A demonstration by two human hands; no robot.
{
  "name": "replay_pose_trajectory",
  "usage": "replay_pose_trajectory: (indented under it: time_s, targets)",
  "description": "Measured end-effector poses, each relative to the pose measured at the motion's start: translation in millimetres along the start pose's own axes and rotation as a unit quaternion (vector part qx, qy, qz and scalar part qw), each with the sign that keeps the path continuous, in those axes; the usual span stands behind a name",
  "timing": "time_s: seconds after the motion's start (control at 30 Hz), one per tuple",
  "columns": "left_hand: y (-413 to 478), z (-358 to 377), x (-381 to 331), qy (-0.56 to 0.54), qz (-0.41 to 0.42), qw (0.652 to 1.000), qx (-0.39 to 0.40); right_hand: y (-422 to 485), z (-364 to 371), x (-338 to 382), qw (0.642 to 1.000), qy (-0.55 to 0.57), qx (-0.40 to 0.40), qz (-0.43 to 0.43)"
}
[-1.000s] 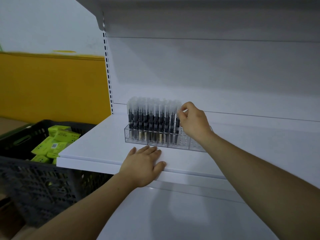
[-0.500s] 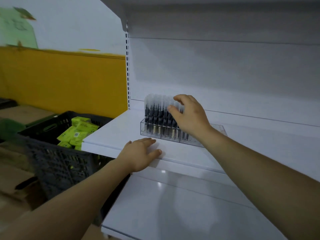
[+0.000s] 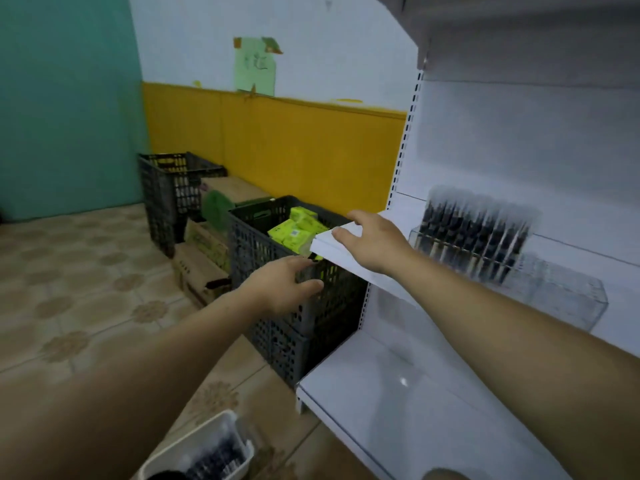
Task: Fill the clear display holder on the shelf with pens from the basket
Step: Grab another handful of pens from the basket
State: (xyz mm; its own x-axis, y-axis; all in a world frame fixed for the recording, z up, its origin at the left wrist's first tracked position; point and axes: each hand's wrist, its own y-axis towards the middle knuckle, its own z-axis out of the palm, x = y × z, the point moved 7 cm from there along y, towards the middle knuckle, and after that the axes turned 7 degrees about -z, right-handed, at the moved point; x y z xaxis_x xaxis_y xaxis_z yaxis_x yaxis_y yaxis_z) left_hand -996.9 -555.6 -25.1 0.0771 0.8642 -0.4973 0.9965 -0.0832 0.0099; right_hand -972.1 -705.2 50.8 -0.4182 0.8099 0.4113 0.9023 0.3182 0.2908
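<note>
A white metal shelving unit (image 3: 485, 161) stood on beige patterned floor tiles (image 3: 79, 271). Left of it ran a wall (image 3: 277, 143) that was white above and yellow below, with a green paper note (image 3: 255, 69) taped high. Farther left was a teal wall (image 3: 65, 98).

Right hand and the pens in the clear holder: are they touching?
Apart. The head view shows the right hand at the left corner of the shelf, with white surface visible between it and the pens.
</note>
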Motion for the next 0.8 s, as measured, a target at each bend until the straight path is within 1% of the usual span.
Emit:
replay_pose_trajectory:
  time_s: [0.1,0.17,0.27,0.5,0.57,0.63,0.8]
  targets:
    - [-18.6,-9.4,23.4,0.024,-0.045,0.999,-0.003,2.8,26.9,19.3,0.998,-0.007,0.056,-0.012]
    - [-29.1,-14.0,39.9,0.028,-0.08,0.996,-0.012,4.4,41.6,30.0,0.997,-0.008,0.076,-0.021]
    - [-44.1,-16.3,64.7,0.021,-0.127,0.991,-0.022,5.8,64.6,44.7,0.994,-0.004,0.107,-0.031]
    - [-79.5,-4.2,134.6,-0.016,-0.233,0.972,-0.009,12.5,136.2,82.0,0.981,0.021,0.179,-0.066]
    - [-89.9,10.5,165.8,-0.044,-0.267,0.963,0.002,14.4,166.6,91.4,0.977,0.023,0.195,-0.081]
    - [-100.4,27.2,198.7,-0.049,-0.298,0.953,0.009,14.8,204.9,98.0,0.971,0.026,0.221,-0.09]
    - [-118.3,79.7,282.7,-0.086,-0.365,0.926,0.047,8.1,317.2,93.2,0.946,0.016,0.314,-0.083]
